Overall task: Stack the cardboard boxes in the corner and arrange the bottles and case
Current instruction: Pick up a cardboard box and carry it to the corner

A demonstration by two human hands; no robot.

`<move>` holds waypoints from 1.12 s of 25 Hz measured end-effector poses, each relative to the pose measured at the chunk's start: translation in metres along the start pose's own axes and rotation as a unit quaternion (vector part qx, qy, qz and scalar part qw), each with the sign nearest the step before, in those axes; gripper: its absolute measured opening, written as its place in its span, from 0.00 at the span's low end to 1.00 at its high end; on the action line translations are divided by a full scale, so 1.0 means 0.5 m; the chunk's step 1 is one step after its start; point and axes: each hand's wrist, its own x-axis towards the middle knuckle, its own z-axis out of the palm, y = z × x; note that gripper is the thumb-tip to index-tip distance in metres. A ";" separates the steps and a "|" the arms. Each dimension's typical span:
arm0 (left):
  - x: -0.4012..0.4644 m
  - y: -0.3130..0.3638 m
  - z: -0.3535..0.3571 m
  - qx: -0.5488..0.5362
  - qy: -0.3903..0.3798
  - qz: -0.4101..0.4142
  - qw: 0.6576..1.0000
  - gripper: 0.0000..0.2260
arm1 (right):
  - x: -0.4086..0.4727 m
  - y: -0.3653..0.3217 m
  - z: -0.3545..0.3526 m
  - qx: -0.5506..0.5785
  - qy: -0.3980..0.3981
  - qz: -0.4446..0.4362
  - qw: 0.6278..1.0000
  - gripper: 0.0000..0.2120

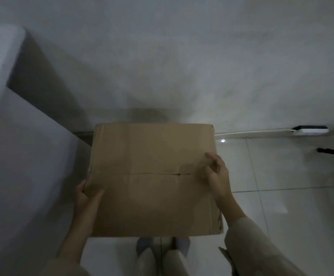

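A large brown cardboard box (pixel 152 176) fills the middle of the head view, its closed top flaps facing me, a seam across the middle. It sits in the corner, its far edge close to the grey wall. My left hand (pixel 86 193) grips the box's left edge, thumb on top. My right hand (pixel 216 174) rests at the right edge with fingers curled loosely against the top. No bottles or case are in sight.
A white cabinet or appliance (pixel 19 156) stands at the left, close to the box. A white power strip (pixel 310 130) with a cable lies along the wall at right, above a dark object (pixel 329 150). Glossy white floor tiles (pixel 281 206) spread to the right. My feet (pixel 162 248) stand below the box.
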 end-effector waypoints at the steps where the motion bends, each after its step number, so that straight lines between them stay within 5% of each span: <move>1: 0.039 -0.038 0.024 0.008 0.010 -0.010 1.000 0.21 | 0.040 0.041 0.032 0.003 -0.006 0.013 1.000 0.19; 8: 0.222 -0.209 0.121 0.032 0.035 -0.049 0.998 0.20 | 0.214 0.232 0.180 0.031 -0.027 0.071 0.997 0.19; 17: 0.261 -0.214 0.127 0.074 -0.029 -0.087 0.993 0.17 | 0.258 0.232 0.203 0.011 -0.120 0.121 0.985 0.11; 28: -0.006 0.171 0.161 0.031 -0.150 0.128 0.980 0.14 | 0.069 -0.124 0.027 0.044 -0.178 0.044 0.982 0.14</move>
